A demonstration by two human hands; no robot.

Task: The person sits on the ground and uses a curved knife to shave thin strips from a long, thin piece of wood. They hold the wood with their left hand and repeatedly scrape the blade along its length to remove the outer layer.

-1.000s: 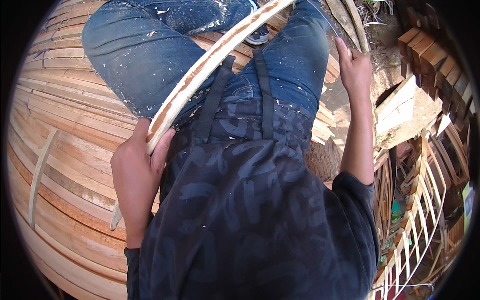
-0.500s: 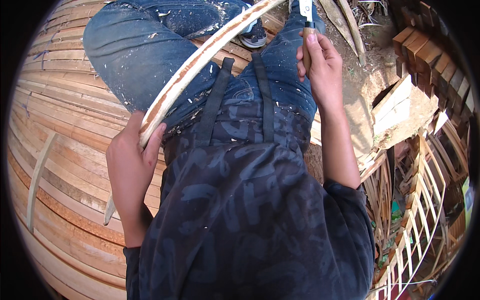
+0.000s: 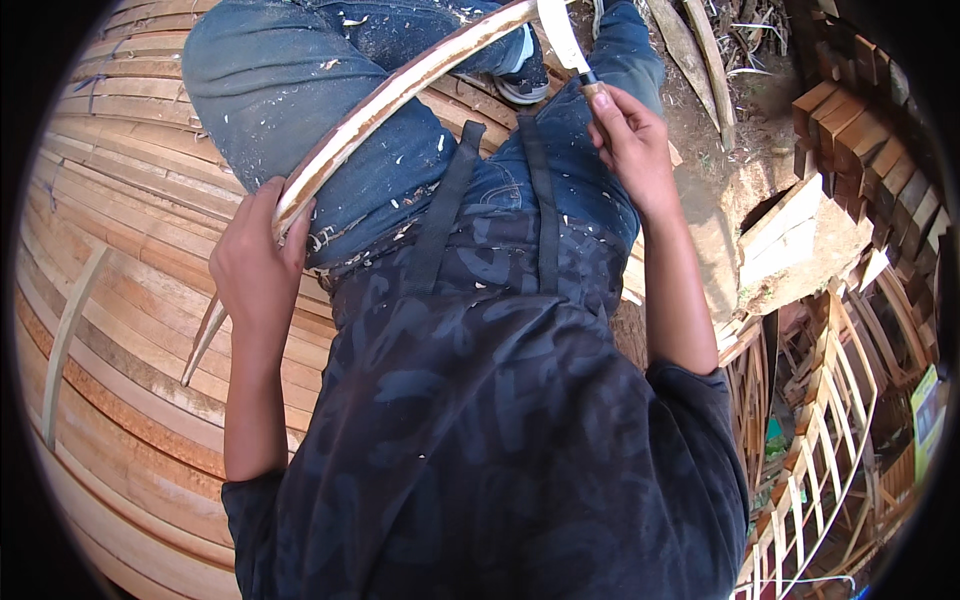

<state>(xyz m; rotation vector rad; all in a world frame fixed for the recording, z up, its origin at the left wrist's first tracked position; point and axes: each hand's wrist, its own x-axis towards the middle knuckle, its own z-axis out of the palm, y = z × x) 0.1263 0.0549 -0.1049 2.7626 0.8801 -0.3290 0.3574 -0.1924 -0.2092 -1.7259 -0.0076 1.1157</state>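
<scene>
My left hand (image 3: 258, 250) is closed around a long, curved wooden stick (image 3: 400, 88), partly stripped to pale wood with brown streaks left along it. The stick slants up and right across my thigh, and its thin lower end shows below the hand. In my right hand (image 3: 632, 150) is a knife (image 3: 566, 38), gripped by its wooden handle. Its wide, curved blade points up and left, beside the stick's far end; whether the two touch I cannot tell.
I sit on a floor of wooden slats (image 3: 130, 300), my jeans (image 3: 300, 70) dotted with shavings. A loose strip (image 3: 70, 340) lies at left. On the right are a stone block (image 3: 800, 240), stacked dark wood pieces (image 3: 850, 120) and a slatted wooden frame (image 3: 820, 430).
The knife has tilted left and come to the stick's far end as my right hand moved down. My left hand and the stick have shifted slightly, showing more of the stick's lower end.
</scene>
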